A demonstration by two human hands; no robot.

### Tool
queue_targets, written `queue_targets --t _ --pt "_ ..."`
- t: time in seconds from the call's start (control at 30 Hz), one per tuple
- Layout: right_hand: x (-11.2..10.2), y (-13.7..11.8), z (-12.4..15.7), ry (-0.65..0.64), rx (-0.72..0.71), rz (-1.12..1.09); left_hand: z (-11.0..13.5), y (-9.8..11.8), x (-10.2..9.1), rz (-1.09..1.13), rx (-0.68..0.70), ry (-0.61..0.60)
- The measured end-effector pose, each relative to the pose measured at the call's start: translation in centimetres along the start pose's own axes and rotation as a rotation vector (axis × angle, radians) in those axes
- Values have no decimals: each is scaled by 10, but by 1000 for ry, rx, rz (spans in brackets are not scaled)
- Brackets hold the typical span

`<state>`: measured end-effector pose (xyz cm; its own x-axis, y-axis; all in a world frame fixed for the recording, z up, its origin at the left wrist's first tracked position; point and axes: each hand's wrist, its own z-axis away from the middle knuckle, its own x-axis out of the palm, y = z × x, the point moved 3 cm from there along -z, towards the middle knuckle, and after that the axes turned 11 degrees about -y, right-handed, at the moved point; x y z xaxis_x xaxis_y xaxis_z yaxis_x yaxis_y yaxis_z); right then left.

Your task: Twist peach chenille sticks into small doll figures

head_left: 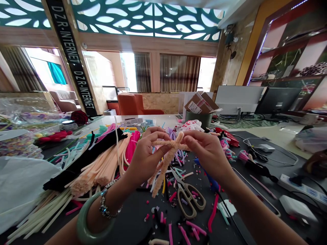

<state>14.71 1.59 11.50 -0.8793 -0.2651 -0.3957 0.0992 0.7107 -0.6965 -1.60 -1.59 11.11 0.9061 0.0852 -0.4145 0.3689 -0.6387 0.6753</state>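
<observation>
Peach fuzzy-stem piece (166,160) is hanging mid-air over the dark tabletop (130,221), between the two hands: stub pointing up, arms going out sideways, two twisted legs dangling. Left hand (149,148) is pinching the left-side arm close to the crossing, thumb against fingers. Right hand (211,148) is pinching the opposite arm near its end; exact fingertip contact is partly hiding behind the thumb.

Looks like the step is shaping/twisting at the joint. For a good result, my read: left is serving best as the anchor right at the crossing, right is doing the turning in small, even twists. Hard pulling is risking a loose joint; over-twisting is risking crushed pile and a kinked core. Watch that the legs aren't swinging into the scissors (189,199), which are lying just below and to the right.

Further out: pink offcuts (184,234) are littering the near surface, peach stem bundle (100,166) is lying left, black bundle (81,161) beyond it, white charger (297,207) sitting far right.
</observation>
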Motion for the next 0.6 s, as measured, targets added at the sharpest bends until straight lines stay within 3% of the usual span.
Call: queue_targets --t 0.27,0.47,0.6 --pt "2 -2 1 26 -89 -14 -1 4 0 26 10 -80" --pt "2 -6 2 103 -105 -50 0 3 6 344 -124 -334" --pt "3 -7 4 150 -123 -33 0 -1 7 300 -121 -328"
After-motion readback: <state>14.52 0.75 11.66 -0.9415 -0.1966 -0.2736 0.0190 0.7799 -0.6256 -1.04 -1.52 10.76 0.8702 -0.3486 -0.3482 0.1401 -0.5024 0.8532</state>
